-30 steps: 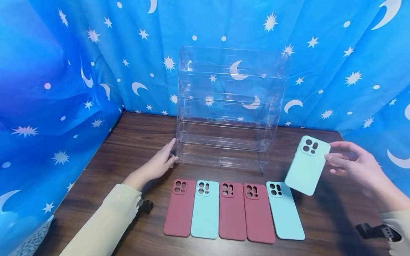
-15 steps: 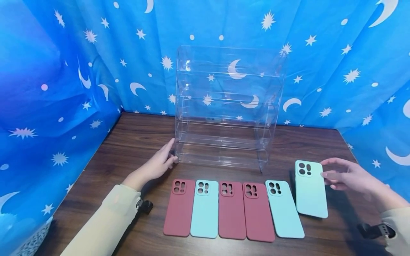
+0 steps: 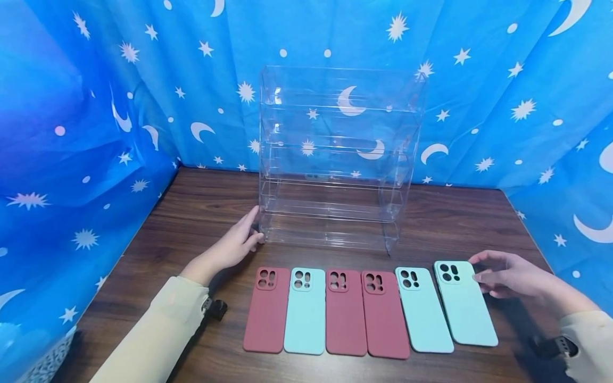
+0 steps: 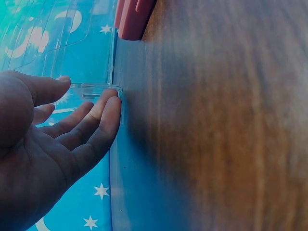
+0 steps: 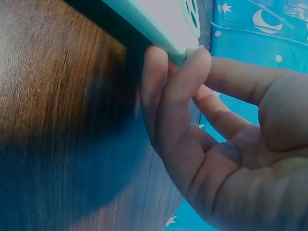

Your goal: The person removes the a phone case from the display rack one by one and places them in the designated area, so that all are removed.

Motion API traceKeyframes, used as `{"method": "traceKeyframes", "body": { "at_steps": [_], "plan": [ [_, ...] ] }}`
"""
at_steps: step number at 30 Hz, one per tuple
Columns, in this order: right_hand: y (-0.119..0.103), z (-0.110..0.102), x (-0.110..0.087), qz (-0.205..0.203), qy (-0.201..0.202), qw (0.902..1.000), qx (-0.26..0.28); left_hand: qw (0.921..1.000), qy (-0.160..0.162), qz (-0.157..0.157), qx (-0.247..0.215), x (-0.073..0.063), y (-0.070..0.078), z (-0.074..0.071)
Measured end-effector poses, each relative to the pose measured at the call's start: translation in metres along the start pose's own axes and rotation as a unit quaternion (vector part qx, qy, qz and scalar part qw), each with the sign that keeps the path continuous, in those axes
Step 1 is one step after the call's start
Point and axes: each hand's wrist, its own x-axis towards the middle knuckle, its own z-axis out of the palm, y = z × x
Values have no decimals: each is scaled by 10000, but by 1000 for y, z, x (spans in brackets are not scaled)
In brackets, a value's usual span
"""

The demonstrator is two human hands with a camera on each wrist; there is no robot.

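A mint green phone case [image 3: 469,314] lies at the right end of a row on the table, its far end slightly raised. My right hand [image 3: 512,276] pinches its upper right edge; in the right wrist view the fingertips [image 5: 195,65] meet at a corner of the mint case [image 5: 159,24]. Beside it lies another mint case [image 3: 426,319]. Dark red cases [image 3: 265,319] and a third mint case [image 3: 305,319] continue the row leftward. My left hand [image 3: 234,244] touches the lower left side of a clear tiered display rack [image 3: 330,211], with fingers extended along its edge [image 4: 96,89].
The rack stands behind the row on a dark wooden table [image 3: 201,197]. A blue curtain [image 3: 215,74] with white moons and stars closes off the back and sides. Dark wrist cameras [image 3: 217,309] sit at both sleeves.
My right hand has brought the mint case down and toward me, from above the row to its right end, straightening it alongside its neighbour. My left hand stays at the rack.
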Motion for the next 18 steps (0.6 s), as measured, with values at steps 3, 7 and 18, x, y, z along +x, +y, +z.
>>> {"method": "traceKeyframes", "body": {
  "at_steps": [3, 7, 18],
  "plan": [
    [1, 3, -3, 48, 21, 10000, -83, 10000, -6, -21, 19, 1, 1, 1],
    [-1, 9, -5, 148, 158, 9995, -211, 10000, -16, -6, 41, 1, 0, 2],
    [-14, 19, -1, 100, 533, 9950, -838, 10000, 38, -71, -18, -3, 0, -1]
  ]
}}
